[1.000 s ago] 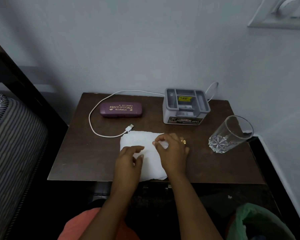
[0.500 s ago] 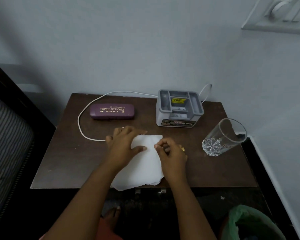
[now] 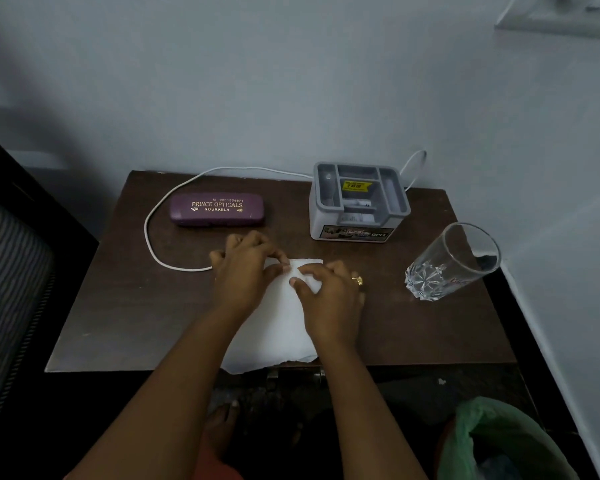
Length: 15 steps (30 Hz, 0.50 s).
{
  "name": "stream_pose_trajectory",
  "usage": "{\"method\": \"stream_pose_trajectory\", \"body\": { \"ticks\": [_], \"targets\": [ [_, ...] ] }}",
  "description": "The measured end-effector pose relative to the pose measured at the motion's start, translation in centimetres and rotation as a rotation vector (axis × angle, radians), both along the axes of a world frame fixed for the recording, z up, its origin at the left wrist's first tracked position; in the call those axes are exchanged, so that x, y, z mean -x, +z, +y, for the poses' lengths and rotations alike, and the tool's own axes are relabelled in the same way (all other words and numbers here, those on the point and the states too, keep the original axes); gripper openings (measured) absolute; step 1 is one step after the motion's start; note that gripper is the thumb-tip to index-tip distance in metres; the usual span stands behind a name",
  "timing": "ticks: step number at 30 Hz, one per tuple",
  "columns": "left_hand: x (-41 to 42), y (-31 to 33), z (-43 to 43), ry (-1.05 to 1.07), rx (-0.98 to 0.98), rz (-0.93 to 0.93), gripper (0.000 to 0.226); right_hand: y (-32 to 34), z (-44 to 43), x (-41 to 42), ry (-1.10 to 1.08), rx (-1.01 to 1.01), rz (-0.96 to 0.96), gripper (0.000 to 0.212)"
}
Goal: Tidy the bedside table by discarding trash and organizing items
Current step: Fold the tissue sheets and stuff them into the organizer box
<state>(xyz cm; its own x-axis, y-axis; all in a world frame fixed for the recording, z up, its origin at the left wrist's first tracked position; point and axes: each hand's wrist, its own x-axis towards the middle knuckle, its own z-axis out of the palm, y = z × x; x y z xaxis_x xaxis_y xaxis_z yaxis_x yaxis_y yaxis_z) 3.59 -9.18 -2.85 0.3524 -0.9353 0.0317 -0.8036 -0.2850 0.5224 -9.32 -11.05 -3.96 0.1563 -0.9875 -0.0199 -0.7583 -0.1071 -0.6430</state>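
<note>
Bin [image 3: 478, 427] with a green liner stands on the floor nearest me, right of the bench [image 3: 118, 323]. Something bluish lies inside it, which I cannot identify.

White paper sheet [image 3: 278, 330] lies at the bench's front middle, with its near edge hanging over the front lip. Left hand [image 3: 246, 275] and right hand [image 3: 329, 299] meet at the sheet's far edge. The fingers of each are curled and nip that edge, and the two grips almost touch.

I judge the step to be gathering the sheet for discard. Recommendation: draw the far edge toward the body and bunch the sheet into one fist, freeing the other hand. Keep the gather clear of the white cable [image 3: 149, 244], which passes out of sight behind the left hand and could be dragged along. The bin looks near enough for a short drop to the right.

Glass [image 3: 454, 265] stands right of the hands and apart from them; I see nothing in it. Purple spectacle case [image 3: 217, 210] lies closed beyond the left hand, contents hidden. Grey organiser [image 3: 359, 202] stands at the back. A yellow label shows in its middle compartment, and the side compartments look bare.
</note>
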Motion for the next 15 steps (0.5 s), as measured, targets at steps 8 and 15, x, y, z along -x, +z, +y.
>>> {"method": "stream_pose_trajectory", "body": {
  "ticks": [8,15],
  "targets": [
    [-1.3,-0.1,0.9,-0.163,-0.065,-0.031,0.033,0.1,0.5,0.8,-0.014,-0.115,-0.174,0.007],
    [-0.4,0.4,-0.4,-0.177,0.011,-0.087,0.017,0.3,0.1,1.6,-0.172,-0.316,-0.463,0.02]
  ]
}}
